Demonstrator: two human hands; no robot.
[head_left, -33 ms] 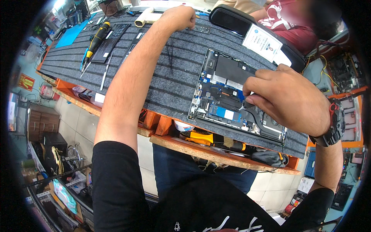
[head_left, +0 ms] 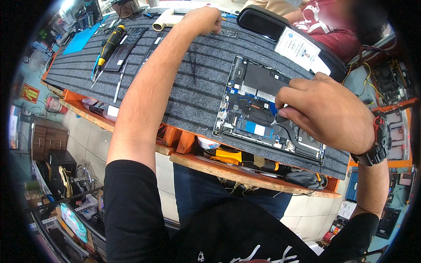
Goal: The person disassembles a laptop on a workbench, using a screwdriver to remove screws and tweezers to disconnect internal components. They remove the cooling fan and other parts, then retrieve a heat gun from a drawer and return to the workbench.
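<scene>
We see the opened laptop base (head_left: 252, 109) lying right of centre in the frame, its inner side facing up. Its long axis runs left to right, sloping down toward the right; a black strip along one long edge faces the lower edge of the frame, and its left short edge leans toward the upper right. Our right hand (head_left: 326, 109) covers its right part, thumb and forefinger pinched nearly together over the boards; we cannot tell what, if anything, is between them. Our left hand (head_left: 206, 21), at the top centre, is curled with its fingertips hidden, so we cannot tell whether it grips anything. It is near a small dark strip (head_left: 229, 33) on the striped grey mat (head_left: 197, 109).
</scene>
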